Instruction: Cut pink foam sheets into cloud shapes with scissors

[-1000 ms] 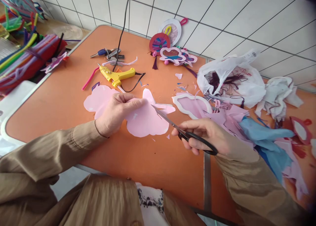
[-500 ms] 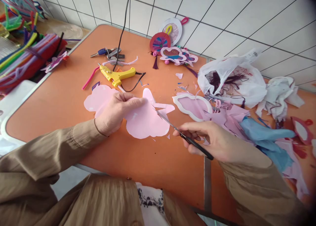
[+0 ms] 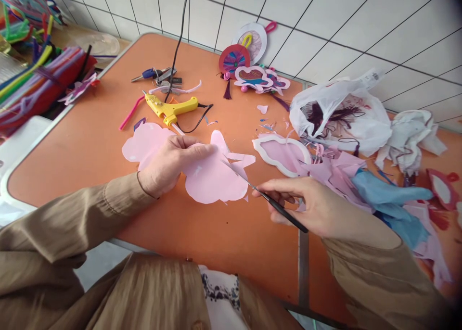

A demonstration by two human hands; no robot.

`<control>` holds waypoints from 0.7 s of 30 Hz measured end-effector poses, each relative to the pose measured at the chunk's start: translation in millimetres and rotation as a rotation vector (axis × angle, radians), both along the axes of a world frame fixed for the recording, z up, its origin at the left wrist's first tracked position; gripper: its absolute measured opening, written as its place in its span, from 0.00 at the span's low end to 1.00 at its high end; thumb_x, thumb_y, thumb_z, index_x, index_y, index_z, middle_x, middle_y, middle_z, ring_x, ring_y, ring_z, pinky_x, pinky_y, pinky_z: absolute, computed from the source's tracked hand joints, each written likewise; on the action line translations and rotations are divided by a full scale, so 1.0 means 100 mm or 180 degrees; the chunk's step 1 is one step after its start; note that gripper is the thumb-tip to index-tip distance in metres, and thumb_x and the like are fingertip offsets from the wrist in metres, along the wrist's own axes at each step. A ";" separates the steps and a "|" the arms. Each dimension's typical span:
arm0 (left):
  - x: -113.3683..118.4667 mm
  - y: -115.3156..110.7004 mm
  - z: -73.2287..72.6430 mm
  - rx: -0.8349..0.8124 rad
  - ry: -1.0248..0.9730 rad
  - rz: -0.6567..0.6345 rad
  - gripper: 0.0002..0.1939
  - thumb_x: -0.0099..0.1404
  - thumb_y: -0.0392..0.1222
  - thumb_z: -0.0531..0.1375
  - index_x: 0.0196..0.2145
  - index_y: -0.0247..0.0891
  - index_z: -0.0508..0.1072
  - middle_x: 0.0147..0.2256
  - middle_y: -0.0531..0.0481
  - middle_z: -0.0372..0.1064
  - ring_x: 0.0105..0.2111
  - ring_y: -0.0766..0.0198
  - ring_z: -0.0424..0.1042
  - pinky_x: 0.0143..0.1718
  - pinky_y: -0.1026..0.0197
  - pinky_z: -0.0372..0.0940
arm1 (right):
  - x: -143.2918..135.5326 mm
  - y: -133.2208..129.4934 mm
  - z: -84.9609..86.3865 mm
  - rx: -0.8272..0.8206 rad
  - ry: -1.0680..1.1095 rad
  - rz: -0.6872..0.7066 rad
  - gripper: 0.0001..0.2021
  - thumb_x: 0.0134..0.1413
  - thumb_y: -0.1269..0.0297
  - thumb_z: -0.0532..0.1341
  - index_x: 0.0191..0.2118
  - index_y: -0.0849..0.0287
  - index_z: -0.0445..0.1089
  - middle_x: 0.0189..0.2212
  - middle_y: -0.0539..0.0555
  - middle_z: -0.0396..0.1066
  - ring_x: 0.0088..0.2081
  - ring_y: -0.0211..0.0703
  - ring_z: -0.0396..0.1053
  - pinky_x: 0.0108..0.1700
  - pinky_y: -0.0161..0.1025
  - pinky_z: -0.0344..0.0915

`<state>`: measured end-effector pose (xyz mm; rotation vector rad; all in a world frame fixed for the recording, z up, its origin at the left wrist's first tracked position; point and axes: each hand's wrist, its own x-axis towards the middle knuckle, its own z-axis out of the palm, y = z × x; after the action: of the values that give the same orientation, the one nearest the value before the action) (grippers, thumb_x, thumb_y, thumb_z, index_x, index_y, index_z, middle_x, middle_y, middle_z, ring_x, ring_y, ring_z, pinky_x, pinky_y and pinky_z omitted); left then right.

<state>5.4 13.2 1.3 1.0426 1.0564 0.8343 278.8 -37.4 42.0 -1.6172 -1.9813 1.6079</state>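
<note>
Over the orange table, left hand pinches the pink sheet; right hand grips the scissors, blades at sheet. Best: hold taut, short snips, thumb clear.

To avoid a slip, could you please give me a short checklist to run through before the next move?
1. Pink paper held by the left hand: ok.
2. Scissors gripped in the right hand: ok.
3. Left thumb apart from the scissor blades: ok.
4. Table free of loose scraps: not ok; a pink heart-shaped scrap lies beyond the paper.
5. Yellow glue gun switched off: cannot tell.
</note>
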 end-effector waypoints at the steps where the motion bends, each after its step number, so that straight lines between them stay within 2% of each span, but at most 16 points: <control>1: 0.00 0.00 0.00 -0.0008 -0.0002 0.0001 0.19 0.57 0.49 0.71 0.19 0.36 0.70 0.18 0.56 0.62 0.19 0.71 0.58 0.22 0.64 0.50 | 0.00 0.00 0.00 -0.0016 0.0011 -0.0024 0.11 0.49 0.56 0.67 0.33 0.59 0.76 0.25 0.49 0.65 0.28 0.38 0.60 0.31 0.36 0.62; 6: 0.00 0.00 0.00 -0.0054 -0.0007 0.0048 0.21 0.57 0.53 0.72 0.20 0.35 0.72 0.20 0.54 0.63 0.20 0.71 0.59 0.23 0.64 0.51 | 0.00 0.01 -0.05 -0.0124 0.0137 -0.0205 0.14 0.46 0.56 0.70 0.37 0.60 0.80 0.26 0.49 0.64 0.28 0.37 0.59 0.30 0.36 0.61; 11: 0.00 0.00 0.00 -0.0040 0.0025 0.0092 0.21 0.57 0.52 0.72 0.19 0.35 0.72 0.19 0.55 0.63 0.20 0.71 0.59 0.23 0.64 0.50 | 0.03 -0.01 -0.10 -0.0292 0.0266 -0.0361 0.18 0.45 0.55 0.72 0.40 0.60 0.81 0.26 0.49 0.64 0.28 0.37 0.58 0.30 0.36 0.60; 21: 0.00 0.00 0.01 0.0008 0.0117 0.0034 0.19 0.57 0.50 0.71 0.20 0.35 0.71 0.19 0.55 0.62 0.20 0.71 0.59 0.22 0.64 0.52 | 0.08 -0.01 -0.15 -0.0372 0.0441 -0.0342 0.20 0.48 0.53 0.73 0.43 0.61 0.81 0.27 0.49 0.63 0.29 0.36 0.58 0.31 0.36 0.60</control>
<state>5.2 13.3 2.7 1.0587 1.0930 0.8280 287.0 -38.2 26.9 -1.5739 -1.7334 1.7719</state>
